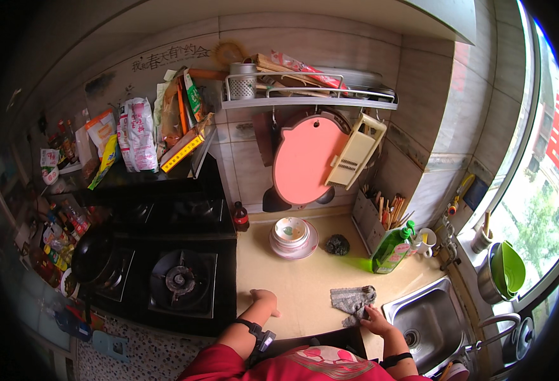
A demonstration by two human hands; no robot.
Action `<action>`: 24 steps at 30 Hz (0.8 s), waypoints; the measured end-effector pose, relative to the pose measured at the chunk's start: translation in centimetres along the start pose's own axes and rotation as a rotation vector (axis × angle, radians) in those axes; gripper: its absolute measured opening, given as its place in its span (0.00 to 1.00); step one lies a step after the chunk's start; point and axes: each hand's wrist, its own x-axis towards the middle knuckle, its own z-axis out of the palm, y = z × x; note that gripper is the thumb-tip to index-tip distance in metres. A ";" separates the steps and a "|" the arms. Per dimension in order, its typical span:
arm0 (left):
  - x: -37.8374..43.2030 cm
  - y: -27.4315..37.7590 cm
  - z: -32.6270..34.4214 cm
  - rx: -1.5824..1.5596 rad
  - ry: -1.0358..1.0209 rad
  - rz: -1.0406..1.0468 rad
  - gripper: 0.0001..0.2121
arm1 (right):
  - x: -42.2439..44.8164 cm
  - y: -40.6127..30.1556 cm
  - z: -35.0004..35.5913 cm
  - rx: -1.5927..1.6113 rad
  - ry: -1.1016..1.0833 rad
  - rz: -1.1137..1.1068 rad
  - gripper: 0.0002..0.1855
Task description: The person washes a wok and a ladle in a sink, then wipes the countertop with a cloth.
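My right hand [376,320] touches the lower right edge of a crumpled grey cloth [351,300] on the beige countertop [303,281], just left of the sink. Near the stove's edge, my left hand [264,303] rests on or just above the countertop, fingers partly spread, with nothing seen in it. Beyond the hands, several bowls [290,231] are stacked on a pink-rimmed plate [310,248]. To their right lies a dark scouring ball [337,244]. A green pump bottle of liquid [392,250] stands further right.
A gas stove [181,281] with a black wok [92,255] is on the left. The steel sink [422,328] and its faucet [498,320] are on the right. A chopstick holder [367,221] and cola bottle [241,216] stand at the back, below a pink cutting board [308,159] and a grater [355,151].
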 end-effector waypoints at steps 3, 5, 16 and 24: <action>-0.4 0.0 -0.1 0.021 0.080 -0.002 0.39 | -0.1 -0.1 0.0 0.038 0.010 -0.005 0.36; -1.0 0.1 -0.9 -0.002 -0.011 0.010 0.38 | -0.2 -0.2 -0.1 0.018 0.012 -0.002 0.36; -0.1 -0.1 -0.3 -0.008 -0.011 0.007 0.38 | -0.3 -0.7 -0.1 0.068 0.012 0.019 0.35; -0.3 -0.2 -0.4 -0.015 -0.009 0.030 0.39 | -0.2 -0.5 0.0 0.056 0.011 0.018 0.36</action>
